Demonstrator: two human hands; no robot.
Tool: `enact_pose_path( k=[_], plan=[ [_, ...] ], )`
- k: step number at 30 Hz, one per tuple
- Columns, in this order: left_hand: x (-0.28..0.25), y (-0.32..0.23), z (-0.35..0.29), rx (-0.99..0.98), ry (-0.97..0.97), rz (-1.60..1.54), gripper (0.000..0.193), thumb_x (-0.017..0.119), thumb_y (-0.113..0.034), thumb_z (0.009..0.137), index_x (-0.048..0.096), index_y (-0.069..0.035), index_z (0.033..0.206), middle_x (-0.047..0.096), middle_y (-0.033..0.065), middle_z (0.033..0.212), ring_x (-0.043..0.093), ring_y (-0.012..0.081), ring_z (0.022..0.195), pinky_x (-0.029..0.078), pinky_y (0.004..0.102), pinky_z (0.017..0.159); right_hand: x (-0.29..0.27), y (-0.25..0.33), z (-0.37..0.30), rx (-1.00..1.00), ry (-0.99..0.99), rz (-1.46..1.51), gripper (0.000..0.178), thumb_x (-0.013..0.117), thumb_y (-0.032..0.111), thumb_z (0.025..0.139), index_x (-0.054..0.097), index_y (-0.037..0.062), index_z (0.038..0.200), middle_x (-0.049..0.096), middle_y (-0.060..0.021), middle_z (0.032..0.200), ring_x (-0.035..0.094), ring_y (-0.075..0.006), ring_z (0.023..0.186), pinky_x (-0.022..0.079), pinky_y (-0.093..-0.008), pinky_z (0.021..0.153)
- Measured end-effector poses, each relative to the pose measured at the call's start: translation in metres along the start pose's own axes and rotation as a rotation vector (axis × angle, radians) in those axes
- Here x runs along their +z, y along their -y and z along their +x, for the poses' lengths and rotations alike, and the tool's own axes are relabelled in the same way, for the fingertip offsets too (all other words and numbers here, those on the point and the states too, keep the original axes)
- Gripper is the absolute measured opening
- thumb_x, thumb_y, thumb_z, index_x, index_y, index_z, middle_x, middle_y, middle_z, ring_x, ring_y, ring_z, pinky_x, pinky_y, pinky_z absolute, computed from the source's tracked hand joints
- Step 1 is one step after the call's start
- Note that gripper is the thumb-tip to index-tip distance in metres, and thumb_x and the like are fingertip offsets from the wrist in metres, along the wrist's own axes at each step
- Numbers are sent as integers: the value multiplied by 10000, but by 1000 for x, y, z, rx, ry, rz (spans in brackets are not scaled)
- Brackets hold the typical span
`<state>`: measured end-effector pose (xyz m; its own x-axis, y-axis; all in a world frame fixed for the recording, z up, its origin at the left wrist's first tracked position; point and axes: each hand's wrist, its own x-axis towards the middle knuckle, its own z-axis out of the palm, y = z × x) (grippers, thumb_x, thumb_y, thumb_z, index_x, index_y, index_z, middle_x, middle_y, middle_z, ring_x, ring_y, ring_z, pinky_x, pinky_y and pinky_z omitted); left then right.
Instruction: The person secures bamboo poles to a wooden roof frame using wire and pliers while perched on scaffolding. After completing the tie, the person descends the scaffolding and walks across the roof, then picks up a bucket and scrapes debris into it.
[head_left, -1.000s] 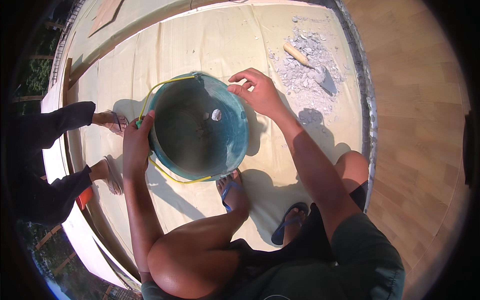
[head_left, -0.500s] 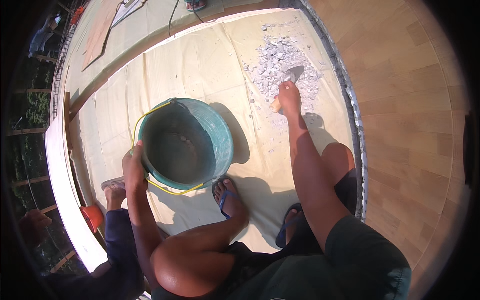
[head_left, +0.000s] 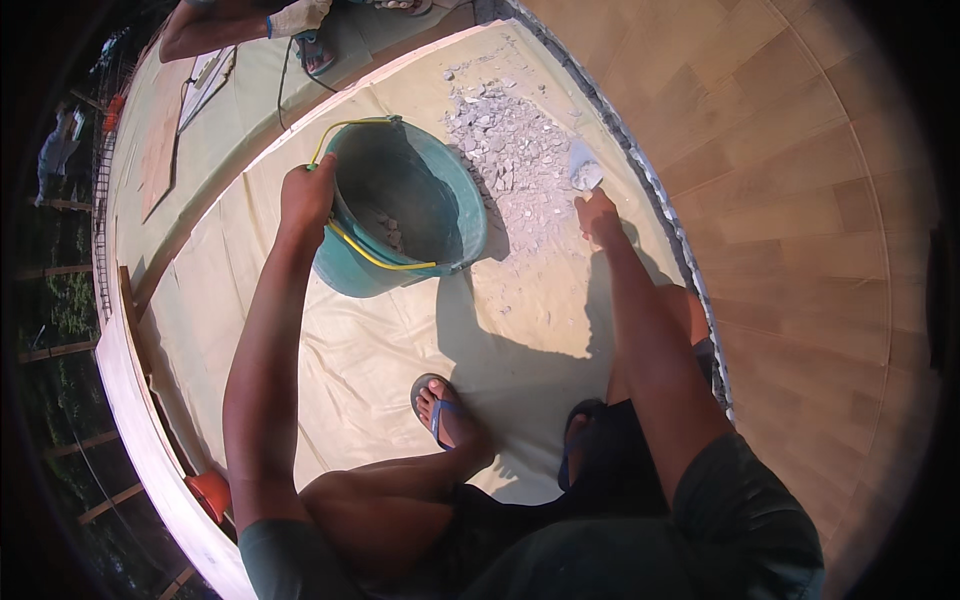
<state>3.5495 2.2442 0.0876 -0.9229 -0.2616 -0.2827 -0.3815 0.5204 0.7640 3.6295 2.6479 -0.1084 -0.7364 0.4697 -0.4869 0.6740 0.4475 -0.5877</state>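
My left hand (head_left: 308, 200) is closed on the rim of a green bucket (head_left: 350, 275), by its yellow wire handle (head_left: 385, 259). The bucket tips toward the right, and a few grey chunks (head_left: 388, 228) lie inside it. My right hand (head_left: 598, 215) grips a trowel, whose handle is mostly hidden in my fingers. Its pale, dusty blade (head_left: 583, 165) is at the right edge of a heap of broken grey-white rubble (head_left: 510, 150). The heap spreads over a cream sheet (head_left: 340, 385), just right of the bucket's mouth.
Wood-patterned flooring (head_left: 790, 200) runs along the right, past a rough edge strip (head_left: 640, 165). At the far left another person's gloved hand (head_left: 300, 17) and sandalled foot (head_left: 315, 55) show. A plank (head_left: 165, 150) lies there. An orange-red object (head_left: 208, 495) sits near my left elbow.
My left hand has moved the bucket forward and right, up to the rubble, and tilted it. My right hand and trowel have shifted to the heap's right edge. A co-worker's gloved hand has come into view.
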Motion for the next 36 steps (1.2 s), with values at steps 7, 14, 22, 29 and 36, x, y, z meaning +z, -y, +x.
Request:
enact_pose_path(
  k=[7,14,22,29,36],
  plan=[
    [40,-32,10,-70,153,-50,349,596,-357,910,619,-14,842,546,37,683,522,143,565,454,340,523,24,15,-17,-75,220,85,411,551,229,882,518,14,1229,665,-193,818,642,-282,543,543,-383,540],
    [64,-44,12,8,184,-111,357,588,-306,886,608,49,858,591,80,710,589,168,564,497,319,496,10,-6,-2,-14,-31,-53,431,559,229,880,504,16,1250,656,-165,772,641,-253,553,524,-378,523],
    [65,-50,28,-33,221,-210,331,605,-258,869,616,73,887,616,111,806,634,202,698,574,348,586,28,23,2,-45,187,-68,566,561,225,883,413,44,1399,627,-146,688,578,-215,473,481,-364,481],
    [68,-47,40,-28,214,-203,327,604,-259,877,624,66,903,623,108,825,631,200,699,566,352,605,22,17,3,-126,341,-174,601,561,218,885,381,51,1434,574,-112,631,549,-205,461,465,-348,460],
    [73,-50,45,-53,247,-208,345,597,-271,885,624,68,948,628,121,883,638,205,748,577,349,634,55,27,15,-227,466,-3,579,573,223,875,416,39,1401,619,-150,695,574,-203,464,469,-359,471]
  ],
)
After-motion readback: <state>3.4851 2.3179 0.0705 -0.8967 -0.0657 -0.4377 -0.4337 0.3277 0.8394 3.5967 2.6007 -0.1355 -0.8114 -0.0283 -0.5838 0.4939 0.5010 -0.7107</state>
